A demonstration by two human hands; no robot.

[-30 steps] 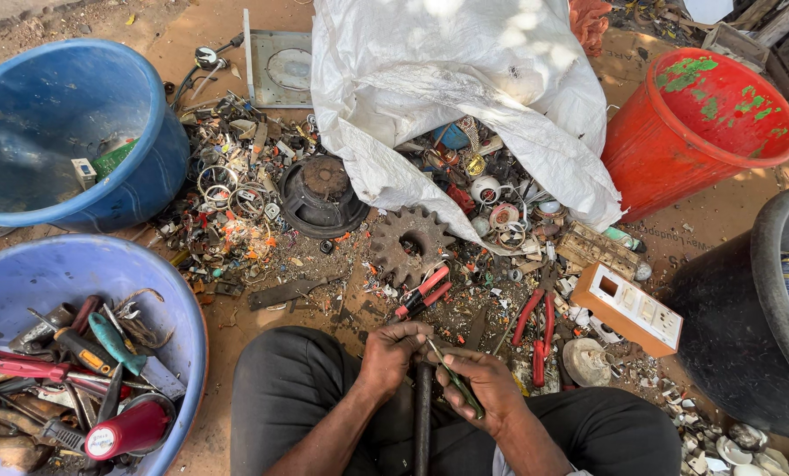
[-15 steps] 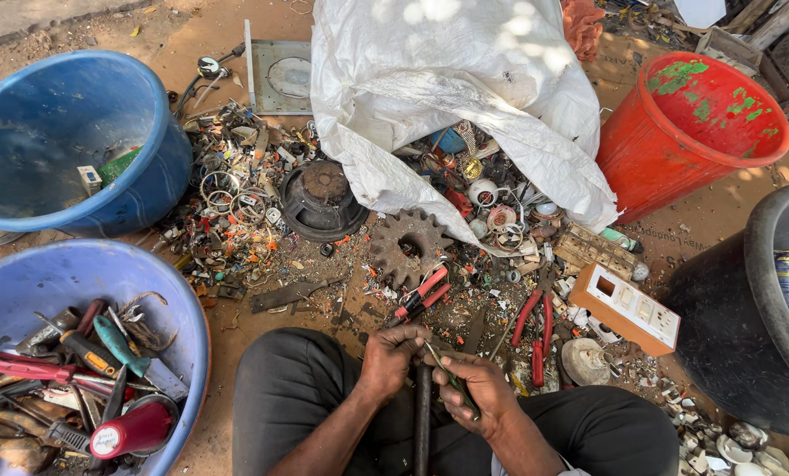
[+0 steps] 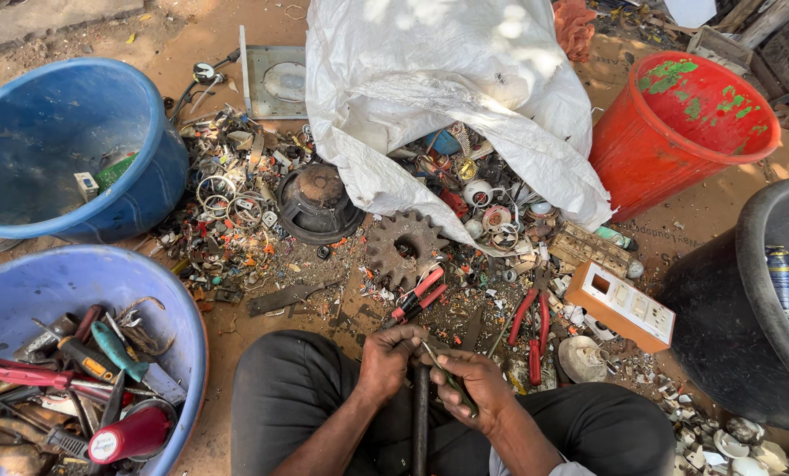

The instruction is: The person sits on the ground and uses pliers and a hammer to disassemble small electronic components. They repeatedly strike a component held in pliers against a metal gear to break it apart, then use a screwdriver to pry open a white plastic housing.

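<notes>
I sit on the ground with my knees apart. My left hand (image 3: 387, 360) is closed around a small part at the top of a dark upright metal bar (image 3: 420, 421) that stands between my legs. My right hand (image 3: 470, 386) grips a thin green-handled tool (image 3: 448, 379), its tip angled up toward the left hand's fingers. What the small part is I cannot make out. Just beyond my hands lie red-handled pliers (image 3: 419, 296) and a rusty gear wheel (image 3: 404, 247).
Scrap metal litters the dirt (image 3: 236, 220). A white sack (image 3: 439, 79) spills parts at the top. Around me stand a blue tub (image 3: 55, 145), a tool-filled blue basin (image 3: 161, 291), a red bucket (image 3: 677, 141) and a black tub (image 3: 747, 308). Red cutters (image 3: 534, 326) and a switch plate (image 3: 619, 304) lie right.
My hands stay at the bar's top with only slight finger and tool movement. The view has shifted a little.
</notes>
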